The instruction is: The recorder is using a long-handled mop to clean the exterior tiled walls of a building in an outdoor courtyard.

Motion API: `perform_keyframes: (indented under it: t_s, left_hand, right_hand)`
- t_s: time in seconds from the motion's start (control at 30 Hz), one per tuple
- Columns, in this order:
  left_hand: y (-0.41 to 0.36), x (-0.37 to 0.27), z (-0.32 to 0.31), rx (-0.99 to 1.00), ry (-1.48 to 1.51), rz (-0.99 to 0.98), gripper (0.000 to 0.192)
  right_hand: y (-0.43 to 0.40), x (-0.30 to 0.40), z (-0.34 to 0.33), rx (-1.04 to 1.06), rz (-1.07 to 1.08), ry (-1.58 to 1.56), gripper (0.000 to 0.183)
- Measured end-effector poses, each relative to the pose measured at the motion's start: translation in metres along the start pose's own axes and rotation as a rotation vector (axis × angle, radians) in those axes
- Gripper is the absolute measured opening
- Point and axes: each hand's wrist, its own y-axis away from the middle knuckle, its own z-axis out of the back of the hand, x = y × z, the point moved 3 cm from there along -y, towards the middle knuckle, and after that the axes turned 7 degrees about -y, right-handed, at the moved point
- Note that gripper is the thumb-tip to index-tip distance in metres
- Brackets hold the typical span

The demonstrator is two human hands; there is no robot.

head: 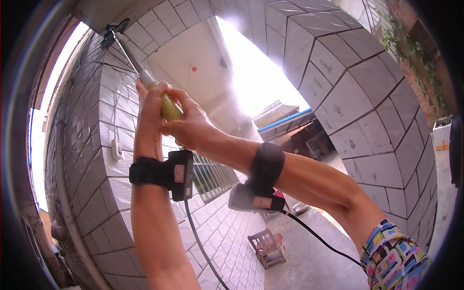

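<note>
Both my hands are raised high on a long pole point(129, 54) with a pale green handle grip. My left hand point(150, 105) wraps the handle, its fingers closed around it. My right hand point(192, 121) grips the lower end of the handle, just beside my left hand. The pole slants up to a dark head point(115, 32), which sits against the upper corner where the tiled wall meets a ceiling slab. Whether that head is a brush or a mop cannot be told. Black straps with box-like devices and cables are on both wrists.
A tiled wall point(224, 232) with a barred window point(214, 175) stands before me. A white socket point(116, 149) hangs on a cable at the left. A small wooden chair point(267, 248) stands on the concrete floor below. Another tiled wall point(366, 145) rises at the right, with a white planter point(442, 132) beyond.
</note>
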Motion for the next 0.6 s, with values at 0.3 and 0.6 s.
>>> perform_keyframes:
  t_s: [0.3, 0.6]
  left_hand:
    - [0.013, -0.001, -0.073, 0.142, 0.066, -0.014, 0.08]
    - [0.059, 0.004, -0.154, 0.117, 0.091, 0.034, 0.085]
  right_hand:
    - [0.023, 0.019, 0.061, -0.097, 0.071, 0.144, 0.071]
    - [0.07, 0.018, 0.136, 0.007, 0.442, 0.374, 0.077]
